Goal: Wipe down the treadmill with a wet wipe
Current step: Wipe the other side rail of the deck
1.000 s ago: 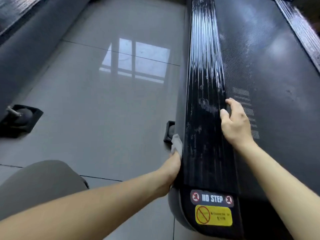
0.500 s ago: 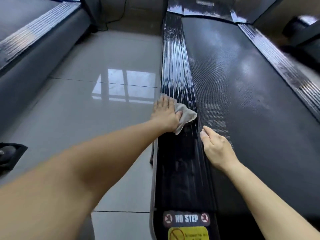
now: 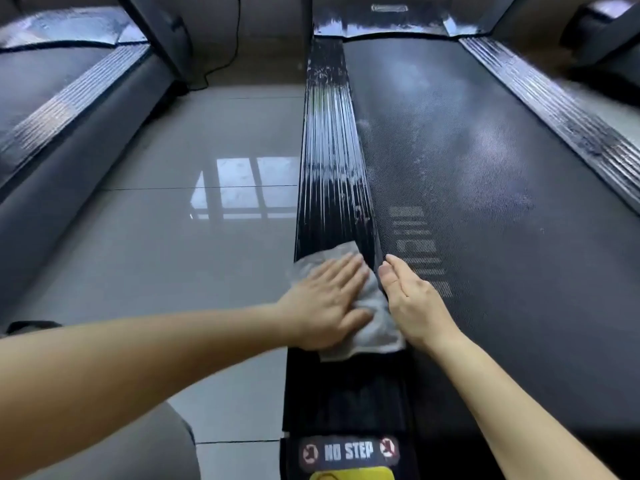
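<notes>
Wet wipe: pale grey, crumpled, spread flat on the near part of the treadmill's left side rail. One corner poked out beyond the fingertips, and another flap trailed back toward the wrist.

Left hand: lay palm down on the wipe, fingers straight and close together, pressing it onto the ribbed black rail. Nothing was gripped and the thumb lay along the wipe's near side.

Right hand: set on its edge along the seam where the rail meets the belt, fingers straight and together, thumb on top, holding nothing. It sat just beside the wipe's right edge. Could not tell whether it touched the wipe.

Rail: glossy with wet streaks ahead of the hands, duller behind them. A "NO STEP" label sat at the near end, with a yellow sticker just below, cut by the frame edge.

Belt: dark woven texture with pale smudges up its middle. White printed bars lay just right of the right hand. The opposite rail ran along the far right side.

Surroundings: a shiny grey tiled floor left of the machine showed a window reflection. A second treadmill stood well apart to the left. A black cable hung down at the back. A grey trouser knee showed at the lower left.
</notes>
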Motion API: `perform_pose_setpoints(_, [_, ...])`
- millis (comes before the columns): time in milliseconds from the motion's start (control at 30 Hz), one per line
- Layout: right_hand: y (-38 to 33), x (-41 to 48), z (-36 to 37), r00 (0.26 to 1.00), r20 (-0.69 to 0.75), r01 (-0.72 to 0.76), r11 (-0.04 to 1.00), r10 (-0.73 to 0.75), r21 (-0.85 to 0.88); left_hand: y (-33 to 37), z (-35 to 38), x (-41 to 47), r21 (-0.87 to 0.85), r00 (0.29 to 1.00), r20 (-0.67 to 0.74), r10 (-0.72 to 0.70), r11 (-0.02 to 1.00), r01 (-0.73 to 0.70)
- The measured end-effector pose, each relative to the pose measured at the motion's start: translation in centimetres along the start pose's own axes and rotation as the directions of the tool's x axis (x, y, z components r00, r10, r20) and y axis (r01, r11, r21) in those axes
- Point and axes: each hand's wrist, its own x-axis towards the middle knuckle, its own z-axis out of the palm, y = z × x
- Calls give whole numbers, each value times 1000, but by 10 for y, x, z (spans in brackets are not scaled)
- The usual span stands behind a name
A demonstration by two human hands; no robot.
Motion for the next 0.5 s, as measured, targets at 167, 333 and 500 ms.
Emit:
perform_pose_setpoints(167, [11,1,-1,998,-13,56,998,-57,-42,-68,-28,139,-71,969,12,-247,966,247])
perform_pose_setpoints(333, [17,12,3,991,-65,109,991,-114,-71,-101,-54,207,-60,934,-28,-356,933,354])
perform_pose_setpoints(500, [21,15,-1,996,-35,81,996,-80,32,-86,-35,193,-71,955,-52,-292,955,288])
